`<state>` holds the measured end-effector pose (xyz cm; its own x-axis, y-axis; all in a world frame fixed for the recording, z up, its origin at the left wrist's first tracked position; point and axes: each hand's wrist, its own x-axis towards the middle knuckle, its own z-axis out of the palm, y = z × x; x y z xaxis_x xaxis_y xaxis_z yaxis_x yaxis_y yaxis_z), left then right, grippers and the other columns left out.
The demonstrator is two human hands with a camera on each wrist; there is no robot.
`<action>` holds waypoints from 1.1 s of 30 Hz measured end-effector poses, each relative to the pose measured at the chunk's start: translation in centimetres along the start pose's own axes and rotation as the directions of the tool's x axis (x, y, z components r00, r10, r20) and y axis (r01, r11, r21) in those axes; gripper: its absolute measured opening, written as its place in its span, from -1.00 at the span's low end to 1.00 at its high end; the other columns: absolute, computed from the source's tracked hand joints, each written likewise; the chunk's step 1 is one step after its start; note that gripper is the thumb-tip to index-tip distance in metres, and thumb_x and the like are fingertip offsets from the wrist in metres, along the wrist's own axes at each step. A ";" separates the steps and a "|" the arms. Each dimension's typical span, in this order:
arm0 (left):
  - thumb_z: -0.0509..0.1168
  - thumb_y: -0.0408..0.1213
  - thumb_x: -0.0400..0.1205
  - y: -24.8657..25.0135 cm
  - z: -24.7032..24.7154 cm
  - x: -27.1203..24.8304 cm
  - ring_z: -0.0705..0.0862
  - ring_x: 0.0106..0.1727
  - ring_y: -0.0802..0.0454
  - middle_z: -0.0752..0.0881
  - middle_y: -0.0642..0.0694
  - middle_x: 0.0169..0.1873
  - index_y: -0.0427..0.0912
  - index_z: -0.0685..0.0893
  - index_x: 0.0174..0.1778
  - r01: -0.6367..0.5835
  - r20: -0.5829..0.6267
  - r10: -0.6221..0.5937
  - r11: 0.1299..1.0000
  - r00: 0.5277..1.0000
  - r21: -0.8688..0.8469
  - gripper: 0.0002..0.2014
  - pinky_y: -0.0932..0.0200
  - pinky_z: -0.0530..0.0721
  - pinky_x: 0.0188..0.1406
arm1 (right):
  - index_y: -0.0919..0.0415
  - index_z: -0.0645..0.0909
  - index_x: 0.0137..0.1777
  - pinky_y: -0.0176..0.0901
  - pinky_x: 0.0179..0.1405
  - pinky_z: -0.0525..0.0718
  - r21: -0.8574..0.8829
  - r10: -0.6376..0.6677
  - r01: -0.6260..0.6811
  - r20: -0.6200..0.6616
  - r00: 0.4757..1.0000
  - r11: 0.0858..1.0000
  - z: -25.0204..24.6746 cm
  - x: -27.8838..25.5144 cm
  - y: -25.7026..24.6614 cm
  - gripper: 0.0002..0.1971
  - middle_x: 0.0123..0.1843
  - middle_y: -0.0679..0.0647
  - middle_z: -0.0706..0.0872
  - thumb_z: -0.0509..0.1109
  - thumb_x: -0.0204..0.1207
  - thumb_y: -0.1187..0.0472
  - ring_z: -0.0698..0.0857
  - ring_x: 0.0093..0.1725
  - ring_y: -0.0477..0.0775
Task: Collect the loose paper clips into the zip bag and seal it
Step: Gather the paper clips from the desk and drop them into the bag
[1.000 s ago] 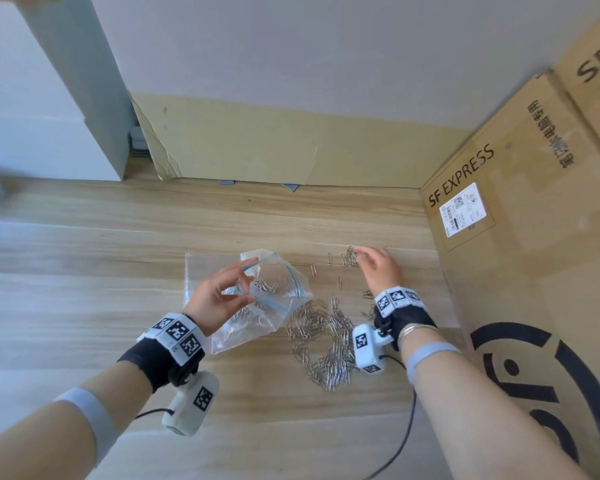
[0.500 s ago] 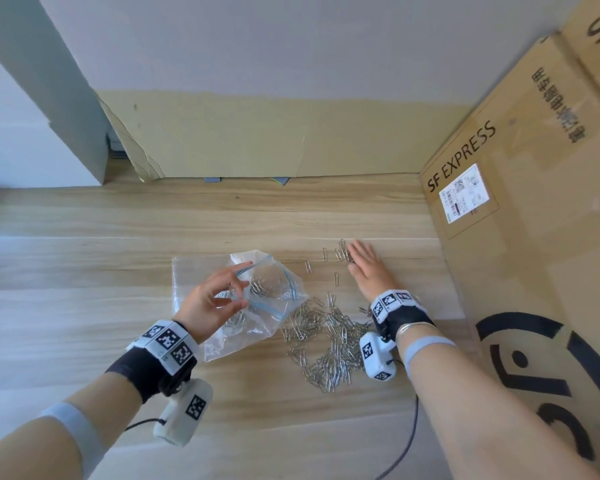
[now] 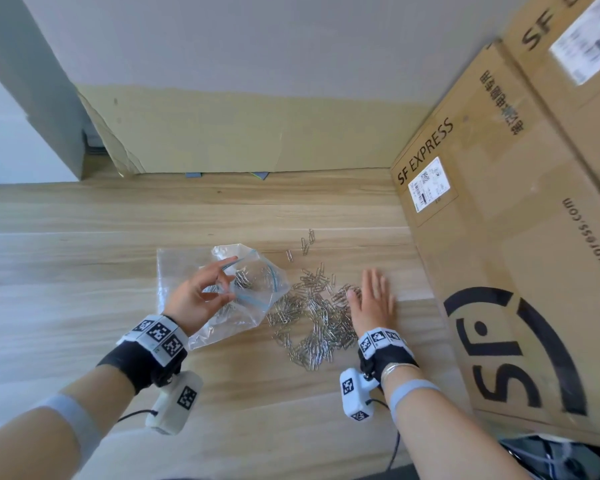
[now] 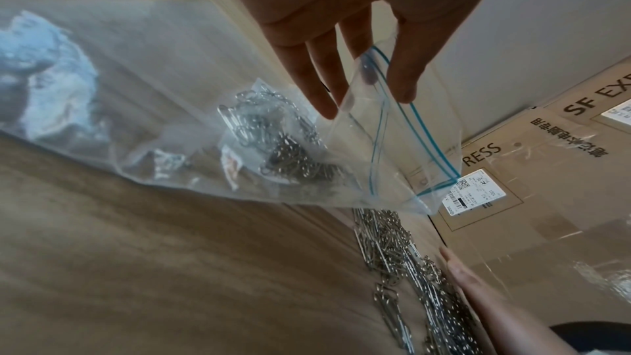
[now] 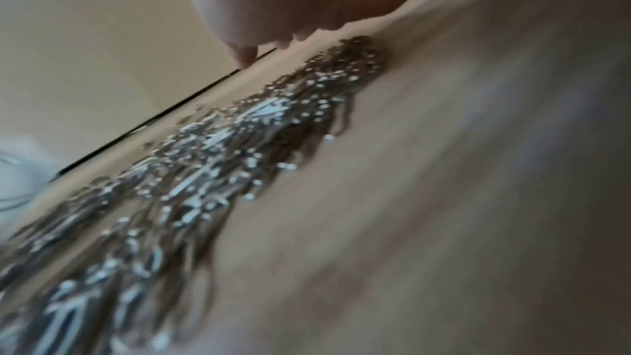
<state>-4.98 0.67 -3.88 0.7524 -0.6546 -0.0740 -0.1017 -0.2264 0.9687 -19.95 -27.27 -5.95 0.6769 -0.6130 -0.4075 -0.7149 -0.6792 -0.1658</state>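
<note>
A clear zip bag (image 3: 253,289) with a blue seal strip lies on the wooden floor, its mouth held agape. My left hand (image 3: 205,296) pinches the bag's rim (image 4: 379,69) between thumb and fingers. Some silver paper clips (image 4: 287,150) sit inside the zip bag (image 4: 163,107). A heap of loose paper clips (image 3: 312,320) lies right of the bag; a few stray ones (image 3: 305,242) lie farther back. My right hand (image 3: 373,299) lies flat on the floor with straight fingers, its left edge against the heap (image 5: 211,161).
Large SF Express cardboard boxes (image 3: 520,244) stand close on the right, just beyond my right hand. A cardboard sheet (image 3: 243,133) leans on the back wall. A second clear bag (image 3: 174,268) lies under the zip bag. Bare wooden floor (image 3: 66,306) stretches left.
My right hand has drawn back from the far stray clips toward me, flattened, sweeping clips into the heap. My left hand keeps holding the bag's mouth.
</note>
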 end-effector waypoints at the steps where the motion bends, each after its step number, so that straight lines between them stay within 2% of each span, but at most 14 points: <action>1: 0.37 -0.48 0.46 0.0 0.0 -0.2 0.65 0.19 0.20 0.50 0.57 0.22 0.13 0.49 -0.48 -0.003 -0.006 0.003 1.000 1.000 0.005 -0.61 0.11 0.70 0.07 | 0.10 -0.24 0.58 0.11 0.59 -0.24 0.014 0.038 -0.038 0.002 0.999 0.999 0.4 -0.2 0.4 -0.40 0.63 0.02 -0.30 -0.13 0.65 -0.09 -0.24 0.62 0.05; 4: 0.36 -0.51 0.46 0.1 0.2 -0.5 0.64 0.20 0.22 0.53 0.55 0.19 0.15 0.49 -0.50 -0.005 -0.025 0.005 1.000 1.000 -0.003 -0.58 0.23 0.71 0.03 | 0.15 -0.22 0.58 0.03 0.59 -0.24 0.058 -0.017 0.017 -0.004 1.000 0.998 1.6 -1.2 -0.6 -0.40 0.65 0.07 -0.25 -0.12 0.66 -0.07 -0.24 0.62 0.06; 8: 0.36 -0.52 0.46 0.4 0.2 -0.9 0.65 0.18 0.27 0.51 0.28 0.29 0.16 0.50 -0.50 -0.015 -0.033 0.015 1.000 0.999 0.004 -0.57 0.21 0.71 0.05 | 0.14 -0.16 0.59 -0.06 0.57 -0.25 0.160 -0.192 0.191 -0.012 0.981 0.969 2.7 -2.3 -4.1 -0.43 0.65 0.02 -0.19 -0.06 0.67 0.01 -0.22 0.62 0.03; 10: 0.36 -0.51 0.46 0.5 0.1 -1.0 0.66 0.17 0.21 0.50 0.20 0.32 0.14 0.50 -0.49 -0.016 -0.027 0.016 1.000 1.000 0.006 -0.59 0.23 0.71 0.04 | 0.12 -0.04 0.59 -0.07 0.59 -0.16 0.246 -0.232 0.242 -0.067 0.970 0.939 2.5 -2.6 -4.9 -0.45 0.66 0.02 -0.07 0.03 0.65 0.05 -0.12 0.64 0.05; 12: 0.36 -0.50 0.46 0.4 -0.1 -1.1 0.65 0.20 0.14 0.50 0.22 0.31 0.10 0.50 -0.48 -0.017 -0.030 0.017 1.000 0.999 0.003 -0.62 0.19 0.71 0.05 | 0.00 0.06 0.57 0.03 0.60 0.00 0.282 -0.179 0.201 -0.105 0.978 0.938 1.8 -2.9 -4.5 -0.45 0.65 -0.02 0.03 0.11 0.61 -0.01 0.02 0.62 0.08; 14: 0.36 -0.49 0.46 0.3 -0.2 -1.2 0.65 0.20 0.08 0.51 0.23 0.30 0.09 0.50 -0.47 -0.015 -0.033 0.015 1.000 0.999 0.000 -0.64 0.08 0.69 0.07 | -0.21 0.01 0.54 0.20 0.54 0.10 0.149 -0.079 0.089 -0.068 0.995 0.985 1.2 -3.5 -3.5 -0.36 0.63 -0.06 0.05 0.14 0.50 -0.25 0.09 0.58 0.16; 16: 0.36 -0.49 0.46 0.3 -0.1 -1.2 0.65 0.20 0.06 0.50 0.24 0.29 0.12 0.51 -0.48 -0.013 -0.030 0.012 1.000 0.999 -0.007 -0.61 0.06 0.68 0.09 | -0.32 -0.10 0.51 0.26 0.46 0.21 -0.002 -0.041 0.042 0.013 0.999 0.999 0.9 -4.3 -2.9 -0.24 0.63 -0.07 0.00 0.12 0.36 -0.43 0.12 0.54 0.23; 19: 0.36 -0.50 0.46 0.3 -0.1 -1.3 0.65 0.19 0.07 0.50 0.27 0.28 0.15 0.50 -0.49 -0.016 -0.034 0.016 1.000 0.999 -0.004 -0.59 0.10 0.70 0.06 | -0.32 -0.23 0.51 0.12 0.27 0.50 -0.096 -0.118 0.123 0.055 0.991 0.988 1.6 -5.1 -3.4 -0.12 0.62 -0.03 -0.03 0.10 0.27 -0.52 0.23 0.47 0.25; 21: 0.36 -0.51 0.46 0.3 -0.2 -1.4 0.65 0.19 0.08 0.51 0.25 0.28 0.14 0.50 -0.49 -0.011 -0.035 0.010 1.000 0.999 -0.019 -0.59 0.08 0.70 0.06 | -0.27 -0.26 0.52 0.06 0.14 0.59 -0.167 -0.186 0.192 0.052 0.981 0.967 2.6 -5.4 -4.2 -0.09 0.61 -0.01 -0.01 0.09 0.27 -0.52 0.31 0.40 0.22; 25: 0.35 -0.52 0.46 -0.2 -0.4 -1.3 0.67 0.16 0.18 0.52 0.27 0.27 0.02 0.49 -0.47 0.013 -0.060 -0.016 0.999 0.998 -0.043 -0.65 0.15 0.73 0.02 | -0.14 -0.20 0.56 0.06 0.27 0.48 -0.262 -0.322 0.319 0.033 0.946 0.911 3.7 -5.0 -5.4 -0.23 0.62 0.12 0.01 0.02 0.44 -0.38 0.34 0.39 0.22; 27: 0.36 -0.52 0.46 -0.6 -0.5 -1.4 0.69 0.12 0.21 0.52 0.24 0.28 -0.05 0.48 -0.46 0.022 -0.071 -0.026 0.998 0.997 -0.052 -0.69 0.20 0.73 -0.01 | -0.06 -0.05 0.57 0.09 0.35 0.44 -0.217 -0.334 0.329 0.013 0.942 0.919 3.7 -4.4 -5.8 -0.32 0.59 0.20 0.11 0.08 0.52 -0.24 0.31 0.46 0.25; 28: 0.35 -0.51 0.46 -0.8 -0.5 -1.4 0.68 0.12 0.25 0.52 0.21 0.30 -0.05 0.48 -0.45 0.023 -0.072 -0.027 0.998 0.997 -0.057 -0.70 0.23 0.73 -0.02 | 0.00 0.08 0.55 0.11 0.31 0.47 -0.190 -0.340 0.331 -0.014 0.940 0.924 3.7 -4.2 -6.0 -0.37 0.54 0.24 0.22 0.15 0.54 -0.15 0.36 0.44 0.28; 30: 0.35 -0.51 0.46 -1.0 -0.6 -1.6 0.67 0.11 0.29 0.52 0.15 0.32 -0.02 0.48 -0.45 0.019 -0.070 -0.023 0.998 0.997 -0.058 -0.69 0.25 0.73 -0.04 | 0.12 0.35 0.43 0.14 0.05 0.63 -0.164 -0.359 0.345 -0.061 0.931 0.924 3.5 -3.9 -6.7 -0.50 0.36 0.29 0.46 0.29 0.52 0.01 0.56 0.23 0.33; 33: 0.35 -0.51 0.46 -1.0 -0.6 -1.7 0.68 0.11 0.28 0.51 0.21 0.30 -0.02 0.48 -0.44 0.015 -0.069 -0.019 0.998 0.997 -0.061 -0.69 0.22 0.74 -0.05 | 0.18 0.50 0.26 0.06 -0.38 0.66 -0.154 -0.373 0.360 -0.068 0.925 0.920 3.1 -3.7 -7.5 -0.63 0.07 0.27 0.59 0.39 0.46 0.16 0.66 -0.12 0.32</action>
<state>-5.75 2.45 -4.59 0.7974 -0.5987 -0.0757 -0.0510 -0.1918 0.9801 -17.65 -18.71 -5.95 0.9051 -0.3411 -0.2538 -0.3873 -0.9077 -0.1613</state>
